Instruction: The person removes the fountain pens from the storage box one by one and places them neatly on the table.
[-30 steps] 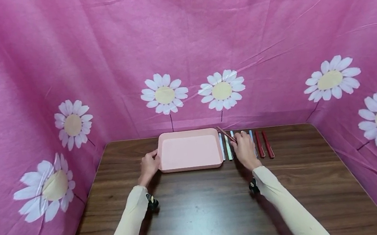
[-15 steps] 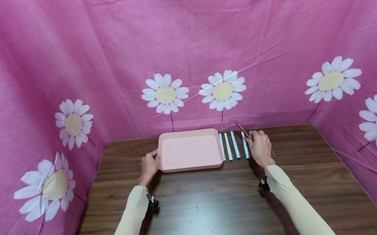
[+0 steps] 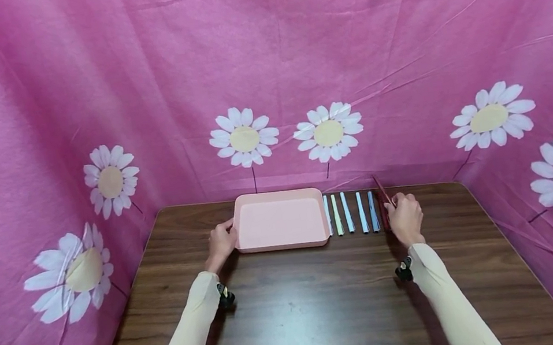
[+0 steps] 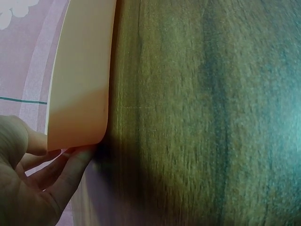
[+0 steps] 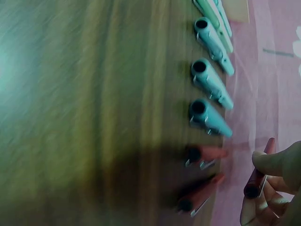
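Pale pink rectangular plastic tray (image 3: 280, 221) on dark brown woodgrain table (image 3: 325, 306), w/ 5 light blue & mint green pens (image 3: 350, 220) beside it, dark red pens (image 5: 203, 155), magenta fabric backdrop (image 3: 260, 52) printed w/ white, tan-centred daisies, cream sleeves (image 3: 188, 335).

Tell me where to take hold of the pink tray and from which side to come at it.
Grip the pink tray at the rim of a short side, from the left, as the left hand does now. The low raised rim gives the fingers an edge, and light pens lie close along its right side, leaving little room there.
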Demonstrator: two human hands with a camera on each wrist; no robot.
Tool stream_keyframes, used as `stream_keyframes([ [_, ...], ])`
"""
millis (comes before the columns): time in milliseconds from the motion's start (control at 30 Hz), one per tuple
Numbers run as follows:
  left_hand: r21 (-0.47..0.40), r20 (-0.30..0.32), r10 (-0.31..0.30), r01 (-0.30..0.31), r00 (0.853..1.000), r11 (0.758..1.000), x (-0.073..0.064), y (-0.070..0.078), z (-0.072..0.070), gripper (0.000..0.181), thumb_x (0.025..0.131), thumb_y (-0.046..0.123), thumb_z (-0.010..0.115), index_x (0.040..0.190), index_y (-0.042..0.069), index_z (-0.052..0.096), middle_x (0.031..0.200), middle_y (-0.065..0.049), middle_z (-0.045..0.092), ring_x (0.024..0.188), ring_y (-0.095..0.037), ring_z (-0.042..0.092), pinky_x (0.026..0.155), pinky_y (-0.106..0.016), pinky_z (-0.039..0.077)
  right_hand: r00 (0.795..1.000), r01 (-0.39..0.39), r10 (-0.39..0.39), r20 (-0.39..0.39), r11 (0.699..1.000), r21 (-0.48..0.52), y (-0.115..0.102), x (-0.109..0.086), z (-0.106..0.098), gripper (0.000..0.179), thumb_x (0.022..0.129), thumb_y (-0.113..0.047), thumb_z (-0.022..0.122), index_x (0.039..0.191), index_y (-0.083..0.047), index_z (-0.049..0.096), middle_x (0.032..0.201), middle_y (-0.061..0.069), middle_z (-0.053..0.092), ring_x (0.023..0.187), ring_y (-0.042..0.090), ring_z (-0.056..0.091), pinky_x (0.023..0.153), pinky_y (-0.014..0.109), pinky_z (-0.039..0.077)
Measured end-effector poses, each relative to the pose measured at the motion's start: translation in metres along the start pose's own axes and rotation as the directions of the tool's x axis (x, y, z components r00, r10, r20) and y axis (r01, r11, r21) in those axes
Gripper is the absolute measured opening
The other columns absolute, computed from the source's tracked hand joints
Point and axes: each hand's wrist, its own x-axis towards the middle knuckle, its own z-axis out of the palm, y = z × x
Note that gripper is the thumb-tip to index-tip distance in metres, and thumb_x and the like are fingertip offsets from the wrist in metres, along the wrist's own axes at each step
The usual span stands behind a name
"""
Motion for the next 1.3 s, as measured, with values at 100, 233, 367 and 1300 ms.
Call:
stream_keyframes([
  [100,0.001,-0.004,-0.001,0.001,1.0,1.0,0.0,0.0,-0.001,0.038,0.099,0.01,0.057,0.134,0.005,0.071,0.13,-0.027,0.067,0.106,-0.046,0.069,0.09,-0.062,0.053,0.999,-0.033,0.033,-0.013,0.999,-0.002,0.01,-0.003,-0.005,0.026,0.093,-0.009,0.075,0.105,0.013,0.067,0.101,0.037,0.061,0.096,0.063,0.059,0.081,0.07,0.045],
  [233,0.006,-0.006,0.0,0.0,1.0,1.0,0.0,0.0,-0.001,0.038,0.098,0.009,0.057,0.133,0.004,0.071,0.13,-0.027,0.067,0.106,-0.047,0.069,0.089,-0.062,0.053,0.998,-0.067,0.067,-0.02,0.998,-0.013,0.022,-0.006,-0.01,0.026,0.093,-0.009,0.074,0.102,0.013,0.065,0.1,0.037,0.06,0.096,0.065,0.058,0.08,0.071,0.044],
  [367,0.009,-0.007,-0.002,0.002,1.0,1.0,0.0,0.0,-0.001,0.037,0.099,0.009,0.058,0.133,0.004,0.071,0.13,-0.027,0.067,0.108,-0.048,0.068,0.09,-0.062,0.053,0.996,-0.092,0.091,-0.016,0.996,-0.018,0.03,-0.009,-0.014,0.025,0.093,-0.009,0.073,0.099,0.014,0.064,0.099,0.038,0.059,0.095,0.066,0.058,0.08,0.071,0.044],
  [1300,-0.043,0.028,-0.013,0.015,1.0,0.999,0.001,-0.001,-0.001,0.038,0.099,0.008,0.058,0.134,0.002,0.07,0.133,-0.027,0.066,0.107,-0.043,0.067,0.094,-0.06,0.053,0.963,-0.198,0.208,0.172,0.977,-0.074,0.057,-0.019,-0.016,0.03,0.099,-0.018,0.067,0.094,0.011,0.062,0.101,0.037,0.057,0.099,0.064,0.057,0.079,0.07,0.045],
])
